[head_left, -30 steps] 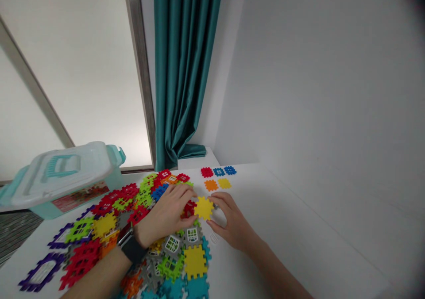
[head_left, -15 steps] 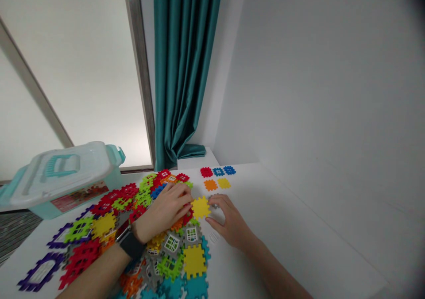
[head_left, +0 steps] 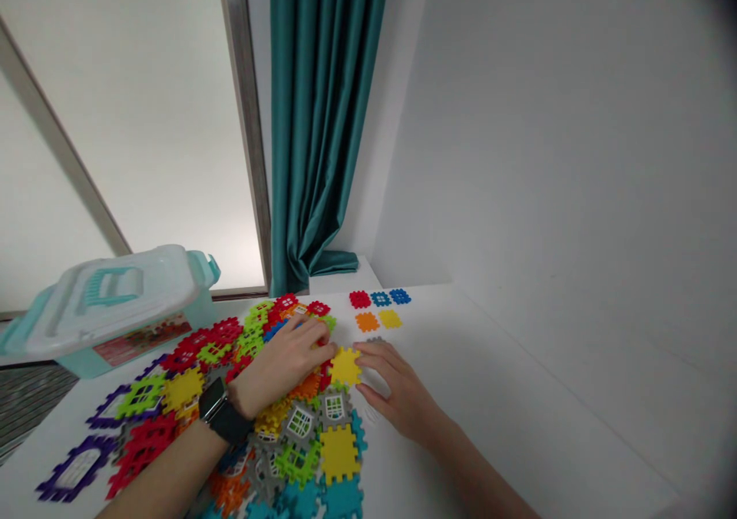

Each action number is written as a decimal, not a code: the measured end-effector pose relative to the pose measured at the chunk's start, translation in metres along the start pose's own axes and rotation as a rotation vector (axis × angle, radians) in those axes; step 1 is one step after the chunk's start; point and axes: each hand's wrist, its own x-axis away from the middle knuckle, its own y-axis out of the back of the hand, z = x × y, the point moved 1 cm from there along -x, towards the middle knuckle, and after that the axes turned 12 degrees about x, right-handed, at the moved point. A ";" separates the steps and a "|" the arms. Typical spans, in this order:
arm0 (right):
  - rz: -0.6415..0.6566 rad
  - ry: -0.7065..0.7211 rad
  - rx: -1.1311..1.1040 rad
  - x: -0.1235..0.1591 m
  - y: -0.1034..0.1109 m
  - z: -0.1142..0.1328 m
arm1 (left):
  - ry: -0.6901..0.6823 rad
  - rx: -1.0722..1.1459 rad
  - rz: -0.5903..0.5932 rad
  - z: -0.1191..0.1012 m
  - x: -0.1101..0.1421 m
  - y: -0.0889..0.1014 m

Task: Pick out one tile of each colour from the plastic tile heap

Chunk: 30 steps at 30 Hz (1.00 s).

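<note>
A yellow toothed tile (head_left: pixel 345 366) lies at the right edge of a heap of coloured interlocking tiles (head_left: pixel 230 396). My left hand (head_left: pixel 280 365), with a dark watch (head_left: pixel 222 414) on the wrist, rests on the heap, fingers curled and fingertips touching the yellow tile's left side. My right hand (head_left: pixel 394 385) lies on the white table (head_left: pixel 489 396) to the tile's right, fingers stretched towards it and touching its edge. A small grey piece (head_left: pixel 375 341) peeks out beyond the right fingers.
Several small tiles, red (head_left: pixel 359 299), two blue (head_left: pixel 390 297), orange (head_left: pixel 366 321) and yellow (head_left: pixel 390 318), lie in two rows farther back. A teal-lidded plastic box (head_left: pixel 109 304) stands at the left. A teal curtain (head_left: pixel 316 120) and white wall (head_left: pixel 576 158) close off the back.
Both hands and the yellow tile have slid slightly left and down. My right fingers have flattened out from a curled grip on the tile.
</note>
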 end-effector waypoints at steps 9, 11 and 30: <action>-0.268 -0.117 0.093 0.002 -0.003 0.000 | 0.216 0.183 -0.102 -0.007 -0.005 -0.003; -0.290 -0.129 0.102 0.002 -0.004 0.003 | 0.221 0.186 -0.095 -0.011 -0.006 -0.006; -0.229 -0.033 0.226 -0.001 -0.005 0.002 | 0.121 0.030 -0.204 -0.001 -0.002 -0.012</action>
